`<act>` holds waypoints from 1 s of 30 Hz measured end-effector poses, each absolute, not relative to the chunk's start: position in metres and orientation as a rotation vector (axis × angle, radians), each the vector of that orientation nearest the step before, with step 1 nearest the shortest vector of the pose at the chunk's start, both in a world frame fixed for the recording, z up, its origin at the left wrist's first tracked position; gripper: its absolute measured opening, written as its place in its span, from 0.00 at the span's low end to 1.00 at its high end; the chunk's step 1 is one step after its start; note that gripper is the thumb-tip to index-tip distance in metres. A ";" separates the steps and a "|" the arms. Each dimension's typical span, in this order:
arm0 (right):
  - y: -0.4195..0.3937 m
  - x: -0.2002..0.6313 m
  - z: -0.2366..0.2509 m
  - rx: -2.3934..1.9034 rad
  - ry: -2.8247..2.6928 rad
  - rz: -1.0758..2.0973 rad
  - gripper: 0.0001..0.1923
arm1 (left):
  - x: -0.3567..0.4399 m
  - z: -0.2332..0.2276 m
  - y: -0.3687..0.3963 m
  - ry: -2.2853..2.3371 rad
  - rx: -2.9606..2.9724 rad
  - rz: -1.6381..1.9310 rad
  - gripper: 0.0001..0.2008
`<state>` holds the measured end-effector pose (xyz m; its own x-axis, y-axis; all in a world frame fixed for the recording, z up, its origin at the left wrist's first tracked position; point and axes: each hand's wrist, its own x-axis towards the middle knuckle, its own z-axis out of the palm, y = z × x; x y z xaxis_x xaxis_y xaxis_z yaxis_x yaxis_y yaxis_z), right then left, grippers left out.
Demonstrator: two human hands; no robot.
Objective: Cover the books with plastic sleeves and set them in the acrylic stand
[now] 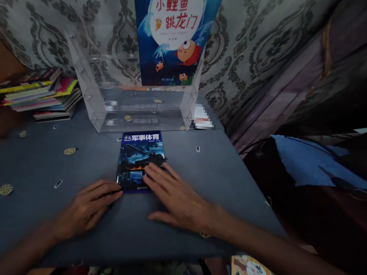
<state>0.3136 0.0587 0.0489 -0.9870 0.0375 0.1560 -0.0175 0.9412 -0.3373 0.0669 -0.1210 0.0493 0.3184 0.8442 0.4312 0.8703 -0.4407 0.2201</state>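
One magazine, right hand flat on it, left hand half-open, one clear rack

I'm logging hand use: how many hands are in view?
2: the left hand at the lower left corner of the dark blue book, the right hand over its lower right part.
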 end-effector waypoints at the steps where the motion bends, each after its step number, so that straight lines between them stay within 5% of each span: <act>1: 0.047 0.310 0.053 0.073 -2.965 0.548 0.42 | 0.067 0.049 -0.121 -1.630 -2.502 -0.766 0.17; 30: 0.042 0.346 0.045 -0.135 -2.975 0.570 0.41 | 0.067 0.056 -0.112 -1.634 -2.505 -0.817 0.17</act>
